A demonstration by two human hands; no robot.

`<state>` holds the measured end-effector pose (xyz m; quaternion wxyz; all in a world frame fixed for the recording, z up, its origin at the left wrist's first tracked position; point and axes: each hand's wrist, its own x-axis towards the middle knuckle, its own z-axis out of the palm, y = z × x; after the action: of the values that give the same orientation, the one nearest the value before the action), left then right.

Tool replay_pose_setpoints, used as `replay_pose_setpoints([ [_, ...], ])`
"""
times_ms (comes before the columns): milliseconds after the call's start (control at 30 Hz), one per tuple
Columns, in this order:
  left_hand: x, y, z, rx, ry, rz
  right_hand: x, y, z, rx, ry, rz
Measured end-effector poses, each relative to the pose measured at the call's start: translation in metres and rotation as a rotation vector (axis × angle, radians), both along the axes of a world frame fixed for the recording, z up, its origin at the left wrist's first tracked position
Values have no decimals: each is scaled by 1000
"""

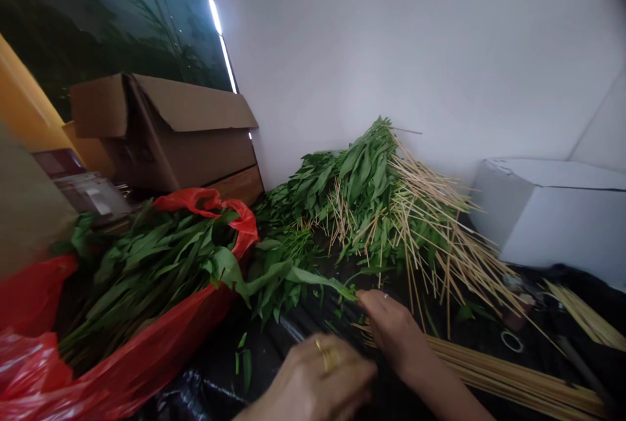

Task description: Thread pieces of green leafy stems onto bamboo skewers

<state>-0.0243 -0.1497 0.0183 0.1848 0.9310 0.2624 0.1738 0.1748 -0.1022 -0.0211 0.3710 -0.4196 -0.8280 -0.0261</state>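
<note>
Curling over a black plastic sheet, the right hand touches a long green leaf beside a bundle of wooden skewers, its grip unclear. The left hand, gold-ringed, stays curled; whether it grasps anything is hidden. Leafy greens fill a red plastic bag nearby.

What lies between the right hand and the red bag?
In the head view, a leafy green stalk runs from the right hand toward the red bag, above black plastic sheeting.
</note>
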Motion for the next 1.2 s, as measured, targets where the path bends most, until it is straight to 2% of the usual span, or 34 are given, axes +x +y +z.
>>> replay_pose_setpoints([
  [100, 1, 29, 8, 327, -27, 186, -4, -6, 2, 71, -117, -2],
  [167, 2, 43, 7, 499, 51, 218, -6, -9, 2, 145, -176, 7],
  [200, 3, 47, 5, 526, 114, 206, -7, -9, 2, 168, -190, 15],
  [267, 2, 56, 4, 496, 230, 196, -6, -8, 2, 188, -165, 3],
  [333, -2, 65, 11, 409, 273, 260, -3, -6, 4, 191, -102, -53],
  [433, -9, 88, 38, 336, 216, 537, -1, -4, 6, 180, -60, -110],
  [500, -13, 110, 57, 321, 177, 760, -1, -3, 6, 177, -88, -88],
  [567, -16, 132, 69, 279, 124, 895, -2, -2, 4, 186, -105, -59],
  [633, -20, 151, 70, 229, 72, 942, 0, 0, 0, 195, -93, -66],
  [700, -24, 164, 62, 163, 20, 943, 2, 4, -3, 177, -84, -104],
  [833, -30, 171, 44, -46, -130, 867, 2, 10, -11, 59, -177, -124],
  [967, -31, 157, 43, -317, -298, 707, -9, 12, -21, -4, -229, -87],
  [1033, -29, 147, 47, -607, -502, 565, -13, 12, -24, -25, -204, -63],
  [1133, -28, 135, 48, -1261, -994, 275, -13, 12, -23, -58, -94, -24],
  [1167, -28, 133, 47, -1420, -1120, 208, -11, 12, -21, -68, -42, -28],
  [1200, -27, 130, 45, -1507, -1193, 177, -9, 13, -19, -77, 19, -46],
])
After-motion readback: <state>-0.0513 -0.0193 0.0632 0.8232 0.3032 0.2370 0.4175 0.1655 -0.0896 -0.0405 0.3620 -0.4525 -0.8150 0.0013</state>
